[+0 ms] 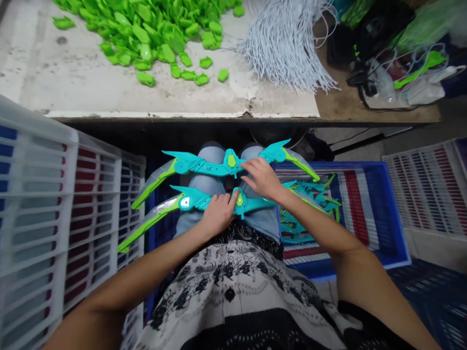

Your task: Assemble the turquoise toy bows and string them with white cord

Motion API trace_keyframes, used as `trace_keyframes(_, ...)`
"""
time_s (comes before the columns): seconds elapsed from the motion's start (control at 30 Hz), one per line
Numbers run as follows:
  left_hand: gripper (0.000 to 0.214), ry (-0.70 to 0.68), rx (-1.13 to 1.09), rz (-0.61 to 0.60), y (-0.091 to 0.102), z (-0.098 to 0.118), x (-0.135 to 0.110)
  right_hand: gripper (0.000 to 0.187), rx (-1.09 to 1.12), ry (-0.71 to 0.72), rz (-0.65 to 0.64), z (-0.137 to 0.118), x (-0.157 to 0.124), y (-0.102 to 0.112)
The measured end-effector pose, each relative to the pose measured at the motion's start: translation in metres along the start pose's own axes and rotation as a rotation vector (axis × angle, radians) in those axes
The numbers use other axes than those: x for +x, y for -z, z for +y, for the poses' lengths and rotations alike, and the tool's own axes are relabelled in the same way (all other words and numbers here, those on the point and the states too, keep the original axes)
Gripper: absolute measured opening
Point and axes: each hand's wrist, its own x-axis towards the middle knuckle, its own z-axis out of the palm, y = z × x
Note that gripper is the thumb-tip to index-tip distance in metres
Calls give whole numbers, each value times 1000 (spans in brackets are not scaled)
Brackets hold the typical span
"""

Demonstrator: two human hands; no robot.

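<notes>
Two turquoise toy bows with lime-green limb tips lie across my lap, one beyond the other. My left hand [220,211] is closed over the grip of the nearer toy bow [195,200], its thumb beside the green piece at the centre. Over the farther toy bow [207,166], just right of its green centre piece [231,160], is my right hand [262,177]. Its fingertips reach the bow's grip, with the fingers apart and the thumb held away from them. Part of each bow's right half is hidden behind my right hand and forearm.
Beyond my knees, a worktable [109,99] bears a heap of green plastic pieces [160,34] and a bundle of white cords [284,43]. A blue crate [396,218] with more toy bows [306,214] stands at right. A white slatted crate [69,204] rises at left.
</notes>
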Motion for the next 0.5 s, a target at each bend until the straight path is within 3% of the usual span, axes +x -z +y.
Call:
trace_keyframes(0.07, 69, 4, -46, -35, 10, -1, 1, 51, -181, 81, 53, 2, 15, 0)
trace_keyframes(0.17, 52, -14, -214, -117, 26, -5, -1, 62, -285, 124, -45, 10, 35, -3)
trace_keyframes(0.27, 38, -53, -415, -219, 34, -18, 4, 54, -185, 176, -124, 21, 49, 4)
trace_keyframes(0.37, 41, -40, -552, -349, 33, -35, 19, 34, 25, 207, -274, 32, 63, 21)
trace_keyframes(0.43, 43, -10, -608, -342, 29, -43, 28, 28, 114, 225, -469, 36, 72, 32)
trace_keyframes(0.5, 45, 22, -592, -222, 27, -47, 32, 29, 135, 232, -575, 36, 81, 40)
